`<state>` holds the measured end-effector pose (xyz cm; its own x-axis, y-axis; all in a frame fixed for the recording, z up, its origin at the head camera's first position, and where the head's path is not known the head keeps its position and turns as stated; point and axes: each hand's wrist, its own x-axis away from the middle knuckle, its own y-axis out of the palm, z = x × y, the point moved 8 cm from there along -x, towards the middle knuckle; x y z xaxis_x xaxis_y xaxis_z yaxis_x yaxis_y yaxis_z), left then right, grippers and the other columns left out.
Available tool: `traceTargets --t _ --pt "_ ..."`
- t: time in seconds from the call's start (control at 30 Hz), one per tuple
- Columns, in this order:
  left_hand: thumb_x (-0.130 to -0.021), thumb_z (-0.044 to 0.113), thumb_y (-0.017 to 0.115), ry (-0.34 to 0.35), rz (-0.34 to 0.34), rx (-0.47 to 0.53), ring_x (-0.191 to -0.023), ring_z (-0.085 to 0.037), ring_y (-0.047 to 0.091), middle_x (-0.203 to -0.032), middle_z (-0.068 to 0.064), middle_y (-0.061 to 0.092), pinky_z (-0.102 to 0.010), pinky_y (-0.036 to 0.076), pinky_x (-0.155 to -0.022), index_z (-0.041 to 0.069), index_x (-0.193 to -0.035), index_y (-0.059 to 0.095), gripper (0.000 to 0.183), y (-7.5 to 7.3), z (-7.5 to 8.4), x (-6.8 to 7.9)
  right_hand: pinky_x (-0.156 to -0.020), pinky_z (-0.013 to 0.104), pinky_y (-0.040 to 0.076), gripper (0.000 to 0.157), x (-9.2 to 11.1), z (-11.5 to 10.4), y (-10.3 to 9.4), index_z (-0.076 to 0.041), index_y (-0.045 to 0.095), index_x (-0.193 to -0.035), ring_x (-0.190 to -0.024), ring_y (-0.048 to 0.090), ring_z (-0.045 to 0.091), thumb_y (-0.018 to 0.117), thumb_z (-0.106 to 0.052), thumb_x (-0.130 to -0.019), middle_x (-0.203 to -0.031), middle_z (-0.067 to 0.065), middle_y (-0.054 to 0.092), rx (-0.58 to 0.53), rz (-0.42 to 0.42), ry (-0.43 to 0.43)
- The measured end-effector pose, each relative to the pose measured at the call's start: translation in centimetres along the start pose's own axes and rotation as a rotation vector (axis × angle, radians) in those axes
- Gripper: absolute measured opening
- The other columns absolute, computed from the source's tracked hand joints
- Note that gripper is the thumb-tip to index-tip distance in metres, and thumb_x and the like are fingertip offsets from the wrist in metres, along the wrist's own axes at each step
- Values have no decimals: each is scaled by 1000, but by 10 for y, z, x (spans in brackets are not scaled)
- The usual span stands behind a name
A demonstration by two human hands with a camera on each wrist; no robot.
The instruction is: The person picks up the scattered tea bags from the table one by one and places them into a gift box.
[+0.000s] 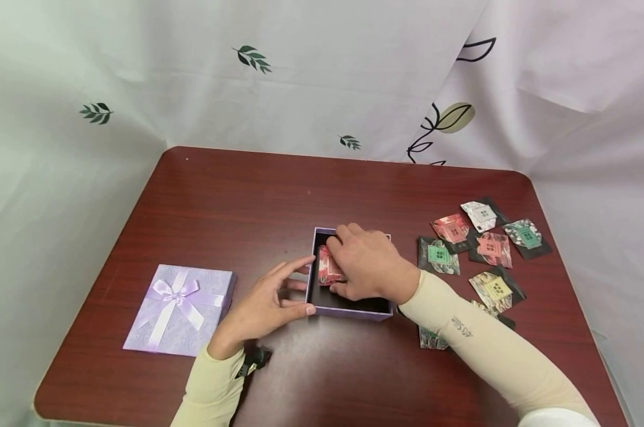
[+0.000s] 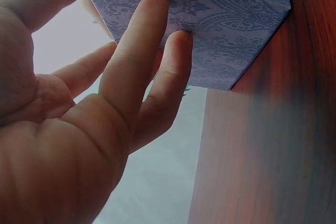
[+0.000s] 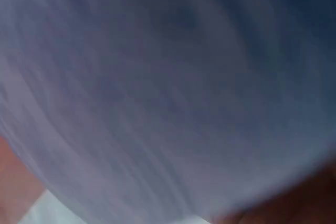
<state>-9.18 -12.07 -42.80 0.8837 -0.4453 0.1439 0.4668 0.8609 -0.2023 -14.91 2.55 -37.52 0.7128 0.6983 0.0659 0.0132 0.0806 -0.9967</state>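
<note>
Left hand (image 1: 268,305): forearm angles up from the near side, fingers spread, touching the left wall of an open box (image 1: 354,313), thumb at its near corner. Right hand (image 1: 369,264): forearm slants in from lower right, fingers curled down inside, thumb and forefinger pinching a red packet (image 1: 329,270) in the box's left half. Box rectangular, lilac edge, black interior. Left of it, a square lilac lid (image 1: 191,335) with satiny bow (image 1: 177,294); right, flat printed packets (image 1: 494,290) spread on the reddish wood-grain table (image 1: 236,201). My left wrist view alone gives the paisley pattern on the outer wall and two fingertips against it; my right wrist view is mostly blurred lilac-grey, packet hidden there
</note>
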Motion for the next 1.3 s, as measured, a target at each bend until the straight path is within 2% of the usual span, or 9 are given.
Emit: traceTargets --t 0.3,0.6,0.87,1.1,1.3 --pt "-87 12 89 -17 -9 -5 -129 -34 65 -156 -7 49 -29 64 -88 23 -162 44 88 0 1 0 -69 37 62 71 -5 -11 25 -10 68 -122 -92 62 19 80 -66 -80 -106 4 64 8 -59 -46" --pt "-87 13 89 -19 -14 -3 -129 -36 65 -158 -11 48 -27 64 -87 25 -161 45 87 0 1 -1 -69 39 63 75 -11 -11 42 -6 66 -128 -95 65 21 78 -66 -85 -111 8 64 -26 -93 -54" --pt "-87 11 89 -18 -19 -2 -129 -34 65 -160 -10 47 -28 64 -87 26 -161 45 87 -1 1 0 -73 38 65 73 -14 -13 46 -3 67 -125 -92 66 22 80 -64 -86 -109 10 65 -22 -89 -92" --pt "-87 10 88 -14 -22 13 -130 -35 65 -161 -5 45 -29 64 -88 31 -160 45 86 -1 1 0 -76 37 64 59 -14 -14 48 -2 69 -117 -89 66 24 79 -54 -91 -105 12 66 -6 -70 -131" --pt "-88 10 88 -15 -24 16 -131 -38 64 -162 -6 44 -29 64 -88 31 -160 45 86 -1 1 -1 -76 37 64 57 -13 -12 45 -2 69 -117 -89 67 23 78 -53 -93 -105 12 66 -24 -63 -126"
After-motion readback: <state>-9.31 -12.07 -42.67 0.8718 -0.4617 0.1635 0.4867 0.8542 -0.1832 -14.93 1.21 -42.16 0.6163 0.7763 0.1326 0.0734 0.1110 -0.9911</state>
